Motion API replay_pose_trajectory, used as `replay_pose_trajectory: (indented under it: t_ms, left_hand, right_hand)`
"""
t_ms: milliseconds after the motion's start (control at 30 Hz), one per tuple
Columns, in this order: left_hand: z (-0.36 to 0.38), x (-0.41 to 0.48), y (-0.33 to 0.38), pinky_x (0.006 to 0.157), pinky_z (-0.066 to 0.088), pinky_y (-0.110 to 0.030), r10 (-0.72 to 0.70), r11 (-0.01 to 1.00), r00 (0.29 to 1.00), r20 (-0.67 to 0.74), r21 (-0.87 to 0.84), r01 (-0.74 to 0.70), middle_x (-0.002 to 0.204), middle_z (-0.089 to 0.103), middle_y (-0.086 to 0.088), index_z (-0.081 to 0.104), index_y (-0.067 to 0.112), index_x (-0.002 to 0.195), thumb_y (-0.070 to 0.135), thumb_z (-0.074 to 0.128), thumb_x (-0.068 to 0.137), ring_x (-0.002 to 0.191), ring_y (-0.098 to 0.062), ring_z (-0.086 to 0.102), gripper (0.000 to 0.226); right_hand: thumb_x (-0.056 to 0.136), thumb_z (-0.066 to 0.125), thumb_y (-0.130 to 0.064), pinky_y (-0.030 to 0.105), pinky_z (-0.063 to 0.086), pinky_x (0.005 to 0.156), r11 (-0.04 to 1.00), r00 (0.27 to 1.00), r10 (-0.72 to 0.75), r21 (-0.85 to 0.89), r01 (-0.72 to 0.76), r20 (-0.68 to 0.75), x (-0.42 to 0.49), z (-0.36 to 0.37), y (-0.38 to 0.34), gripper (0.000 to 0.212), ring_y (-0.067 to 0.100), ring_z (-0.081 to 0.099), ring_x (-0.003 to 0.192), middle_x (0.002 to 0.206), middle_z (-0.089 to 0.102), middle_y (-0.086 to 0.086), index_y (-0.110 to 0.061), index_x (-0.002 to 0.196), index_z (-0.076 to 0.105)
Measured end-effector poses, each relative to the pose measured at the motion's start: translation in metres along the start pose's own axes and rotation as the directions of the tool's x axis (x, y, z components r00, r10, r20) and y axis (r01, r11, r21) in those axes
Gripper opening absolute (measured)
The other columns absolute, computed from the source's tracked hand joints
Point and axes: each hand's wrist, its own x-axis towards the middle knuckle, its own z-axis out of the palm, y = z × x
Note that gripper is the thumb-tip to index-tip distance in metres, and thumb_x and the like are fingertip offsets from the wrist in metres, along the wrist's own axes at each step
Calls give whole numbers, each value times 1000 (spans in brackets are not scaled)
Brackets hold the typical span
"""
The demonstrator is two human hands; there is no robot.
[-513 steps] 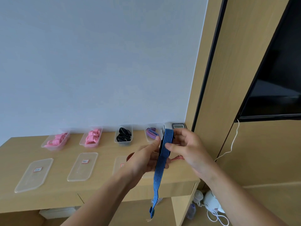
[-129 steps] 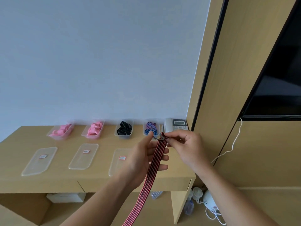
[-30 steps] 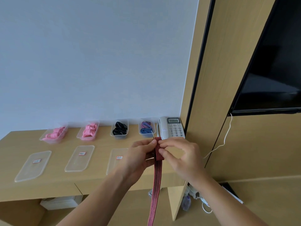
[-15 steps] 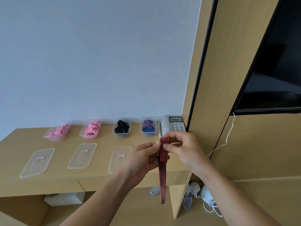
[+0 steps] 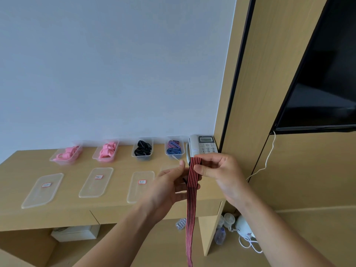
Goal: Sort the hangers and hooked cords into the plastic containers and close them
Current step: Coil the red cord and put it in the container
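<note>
Striped cord (image 5: 191,207), red and black and flat, is held up in front of the right end of the desk by both hands. It is folded over at the top, and its free length hangs straight down past the desk edge toward the floor.

A pale wall (image 5: 115,64) fills the upper left. Wood panelling (image 5: 256,97) stands to its right and carries a dark screen (image 5: 327,83). The desk (image 5: 123,164) runs along the foot of the wall.

The left hand (image 5: 171,185) sits behind and to the left of the cord. Its fingers curl round the cord from behind and its thumb is raised beside the cord's left edge. The right hand (image 5: 219,170) pinches the folded top of the cord between thumb and forefinger, with the other fingers curled in.

Four clear lids (image 5: 38,197) lie flat in a row along the front of the desk. Three bear small labels, and the fourth is partly hidden by the left hand.

Four open containers stand in a row by the wall. The two pink-filled containers (image 5: 63,162) are on the left, then comes the container of black items (image 5: 143,158), and then the container of blue and purple cords (image 5: 173,157).

A telephone (image 5: 204,147) stands just beside that last container, against the panelling. A small dark hook (image 5: 185,180) shows at the cord's left edge, against the left fingers.
</note>
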Motion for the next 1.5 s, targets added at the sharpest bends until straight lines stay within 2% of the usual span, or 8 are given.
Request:
replay_pose_trajectory:
  t_ms: [467,567,733,833,1033,1167,1400,1500]
  left_hand:
    - [0,1,4,74,61,-41,-136,991,991,-17,13,136,104,78,-20,84,14,87,48,74,85,92,-34,77,35]
    - [1,1,5,73,61,-42,-157,987,987,-35,-31,156,101,78,-18,84,15,86,44,75,86,90,-34,76,30]
    - [-2,3,5,80,60,-46,-169,983,984,-54,-77,164,90,77,-12,84,13,90,39,75,89,84,-30,76,28]
    - [-3,4,6,82,60,-46,-164,985,985,-60,-65,160,87,76,-11,83,14,88,39,73,88,81,-28,75,27]
    - [-1,7,3,91,56,-51,-67,997,996,-53,19,68,86,74,-14,82,10,84,42,58,101,78,-29,70,44]
    - [1,6,-1,81,55,-36,-70,992,997,-39,102,74,92,76,-18,82,7,92,40,44,108,79,-26,69,52]
    - [5,6,-7,95,54,-43,-102,993,995,-10,64,103,107,77,-22,71,0,118,37,36,110,93,-30,74,51]
    - [6,7,-8,88,59,-41,-118,993,993,-8,24,119,108,76,-22,70,-1,120,39,39,110,90,-29,74,52]
  right_hand:
    - [72,84,-14,21,54,88,984,992,46,-175,-26,114,-3,-7,0,28,13,73,99,97,79,0,-24,98,81]
    - [82,80,-9,11,50,84,962,999,15,-274,0,52,-5,0,4,28,1,72,96,94,78,-11,-31,99,80]
    - [90,73,-12,-1,41,83,874,992,-115,-480,74,-56,-9,16,13,30,-17,61,95,104,70,-19,-20,119,73]
    - [92,70,-13,6,46,87,872,994,-101,-485,70,-37,-9,20,14,28,-9,63,97,108,72,-13,-21,119,74]
    - [85,75,-3,28,58,83,912,998,-55,-407,47,-8,6,11,1,23,8,72,85,88,77,-7,-22,96,79]
    - [84,76,-5,24,57,71,901,993,-111,-426,79,-51,11,7,0,23,6,71,77,82,76,-9,-27,92,78]
    - [83,77,-5,21,56,73,895,964,-232,-418,157,-133,9,9,6,28,4,71,77,82,75,-12,-32,89,75]
    - [83,77,-4,27,58,74,880,943,-293,-431,200,-160,8,10,9,27,8,71,78,84,75,-10,-29,93,75]
